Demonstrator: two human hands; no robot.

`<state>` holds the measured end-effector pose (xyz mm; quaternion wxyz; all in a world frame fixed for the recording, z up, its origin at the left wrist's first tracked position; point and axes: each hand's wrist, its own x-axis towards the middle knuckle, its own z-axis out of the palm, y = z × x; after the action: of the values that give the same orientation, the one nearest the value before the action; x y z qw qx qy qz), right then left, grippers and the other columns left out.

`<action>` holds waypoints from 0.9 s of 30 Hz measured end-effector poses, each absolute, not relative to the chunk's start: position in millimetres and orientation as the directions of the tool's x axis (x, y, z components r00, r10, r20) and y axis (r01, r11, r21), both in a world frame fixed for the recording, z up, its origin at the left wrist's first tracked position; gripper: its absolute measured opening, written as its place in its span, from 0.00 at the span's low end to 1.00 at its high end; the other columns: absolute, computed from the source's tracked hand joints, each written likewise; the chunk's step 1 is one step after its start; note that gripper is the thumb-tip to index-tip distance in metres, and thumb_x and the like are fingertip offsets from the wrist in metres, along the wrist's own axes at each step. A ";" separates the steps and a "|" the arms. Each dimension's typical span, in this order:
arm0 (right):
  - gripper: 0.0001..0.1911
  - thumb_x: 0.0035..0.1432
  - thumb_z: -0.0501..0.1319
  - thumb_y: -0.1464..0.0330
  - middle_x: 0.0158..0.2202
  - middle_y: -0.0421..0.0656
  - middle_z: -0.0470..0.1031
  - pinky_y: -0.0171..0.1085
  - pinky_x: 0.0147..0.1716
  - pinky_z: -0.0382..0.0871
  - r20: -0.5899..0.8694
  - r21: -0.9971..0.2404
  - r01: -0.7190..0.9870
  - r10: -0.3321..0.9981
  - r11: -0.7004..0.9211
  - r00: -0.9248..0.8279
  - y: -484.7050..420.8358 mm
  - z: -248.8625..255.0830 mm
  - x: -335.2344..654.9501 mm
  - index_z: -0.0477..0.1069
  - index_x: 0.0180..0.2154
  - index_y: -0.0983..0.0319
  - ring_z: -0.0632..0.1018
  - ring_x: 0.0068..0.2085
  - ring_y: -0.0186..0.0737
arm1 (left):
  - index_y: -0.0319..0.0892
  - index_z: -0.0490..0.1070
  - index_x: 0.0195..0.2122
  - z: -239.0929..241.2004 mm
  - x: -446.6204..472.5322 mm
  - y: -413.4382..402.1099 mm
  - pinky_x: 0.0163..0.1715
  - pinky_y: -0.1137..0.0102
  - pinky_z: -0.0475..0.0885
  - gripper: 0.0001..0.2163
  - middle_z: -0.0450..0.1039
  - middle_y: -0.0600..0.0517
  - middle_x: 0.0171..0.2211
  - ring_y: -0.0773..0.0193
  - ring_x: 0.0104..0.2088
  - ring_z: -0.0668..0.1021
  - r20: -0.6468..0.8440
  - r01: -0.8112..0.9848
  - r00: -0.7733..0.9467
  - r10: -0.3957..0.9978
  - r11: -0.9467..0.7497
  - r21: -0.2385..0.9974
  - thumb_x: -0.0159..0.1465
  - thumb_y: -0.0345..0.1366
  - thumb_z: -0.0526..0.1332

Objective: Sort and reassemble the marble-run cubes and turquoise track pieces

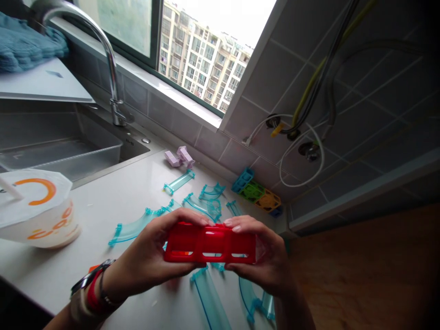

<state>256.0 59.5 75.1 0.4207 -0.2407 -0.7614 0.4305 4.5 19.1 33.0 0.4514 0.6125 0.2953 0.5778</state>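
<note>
Between my two hands I hold a red plastic toy block (210, 243) with rectangular openings, raised above the white counter. My left hand (151, 250) grips its left end, thumb underneath and fingers over the top. Its right end sits in my right hand (263, 252), gripped the same way. Beneath and behind lie several translucent teal track pieces, among them a curved one (132, 228) on the left and a long straight one (210, 300) nearer me. Part of an orange piece (93, 267) shows by my left wrist.
A lidded drink cup (41, 215) with a straw stands at the left, before the sink (85, 137) and its faucet (112, 68). Light purple pieces (180, 157) lie farther back. Blue, green and orange blocks (256, 191) line the wall. Cables (319, 68) hang at the right.
</note>
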 end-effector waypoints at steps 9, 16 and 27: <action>0.32 0.47 0.80 0.73 0.51 0.46 0.81 0.51 0.55 0.76 0.493 -0.809 -0.004 0.674 0.588 -0.550 58.0 77.8 256.2 0.76 0.54 0.53 0.80 0.54 0.53 | 0.50 0.74 0.53 36.2 8.3 16.5 0.48 0.73 0.80 0.26 0.77 0.49 0.51 0.59 0.52 0.81 0.464 -0.214 0.180 0.867 -0.426 0.879 0.56 0.24 0.75; 0.31 0.48 0.79 0.73 0.49 0.46 0.81 0.51 0.53 0.76 0.515 -0.773 0.019 0.644 0.634 -0.566 56.1 81.4 256.8 0.76 0.53 0.55 0.80 0.52 0.53 | 0.53 0.72 0.54 35.9 11.1 10.0 0.50 0.71 0.79 0.28 0.75 0.50 0.53 0.56 0.53 0.81 0.383 -0.268 0.217 0.898 -0.322 0.908 0.56 0.26 0.76; 0.27 0.57 0.73 0.76 0.56 0.47 0.77 0.55 0.61 0.71 0.581 -0.501 0.201 0.499 0.842 -0.643 47.2 88.8 251.4 0.72 0.56 0.54 0.74 0.61 0.54 | 0.48 0.68 0.58 38.6 2.3 28.4 0.44 0.65 0.83 0.30 0.78 0.43 0.56 0.50 0.49 0.85 0.084 -0.355 0.224 0.971 0.001 0.935 0.57 0.33 0.77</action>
<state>251.4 47.2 88.8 0.3734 -0.1981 -0.8840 0.1994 2.3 28.4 38.6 0.6264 0.4689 0.3286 0.5290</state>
